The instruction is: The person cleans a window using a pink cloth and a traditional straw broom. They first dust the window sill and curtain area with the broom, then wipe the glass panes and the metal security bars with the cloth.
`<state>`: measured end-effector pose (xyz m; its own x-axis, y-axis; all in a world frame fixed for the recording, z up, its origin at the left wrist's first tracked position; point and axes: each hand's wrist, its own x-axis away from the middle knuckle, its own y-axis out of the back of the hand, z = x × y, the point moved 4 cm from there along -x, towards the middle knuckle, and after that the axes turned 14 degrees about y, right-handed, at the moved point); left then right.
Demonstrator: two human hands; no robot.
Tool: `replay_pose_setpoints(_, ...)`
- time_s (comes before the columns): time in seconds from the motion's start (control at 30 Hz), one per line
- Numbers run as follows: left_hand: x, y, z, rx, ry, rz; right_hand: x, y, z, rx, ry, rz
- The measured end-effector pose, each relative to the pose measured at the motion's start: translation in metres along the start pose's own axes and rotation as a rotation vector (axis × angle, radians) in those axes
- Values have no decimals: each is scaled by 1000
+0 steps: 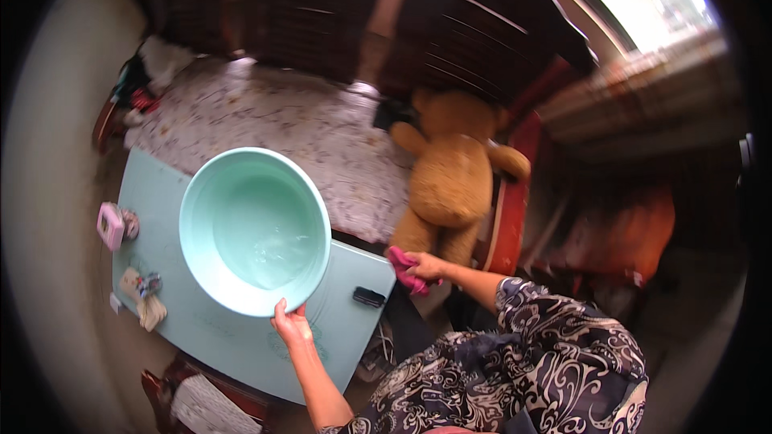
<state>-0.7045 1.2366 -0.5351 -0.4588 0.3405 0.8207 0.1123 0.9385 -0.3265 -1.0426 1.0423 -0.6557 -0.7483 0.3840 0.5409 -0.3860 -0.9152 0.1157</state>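
My left hand grips the near rim of a large mint-green plastic basin, thumb on the rim and the other fingers mostly hidden beneath. Clear water with bright ripples lies in the basin. The basin is over the pale blue table; whether its base rests on the tabletop I cannot tell. In my right hand is a crumpled magenta cloth, held past the table's right corner, close to the legs of a brown teddy bear.
A wooden bench with a floral cushion runs behind the table. A small black object lies near the table's right corner. At the left edge are a pink-framed item and small objects. A red wooden armrest borders the bear.
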Motion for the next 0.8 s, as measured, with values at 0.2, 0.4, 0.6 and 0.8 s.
replay_pose_setpoints(0.2,100,-16,88,-141,101,79,218,113,-47,-239,-246,-399)
replay_pose_setpoints(0.4,169,-32,179,-251,156,137,347,167,-47,-399,-385,-771)
replay_pose_setpoints(0.6,216,-57,268,-351,176,195,413,184,-111,-480,-405,-694)
replay_pose_setpoints(0.8,258,-83,347,-403,223,248,445,229,-178,-312,-195,-758)
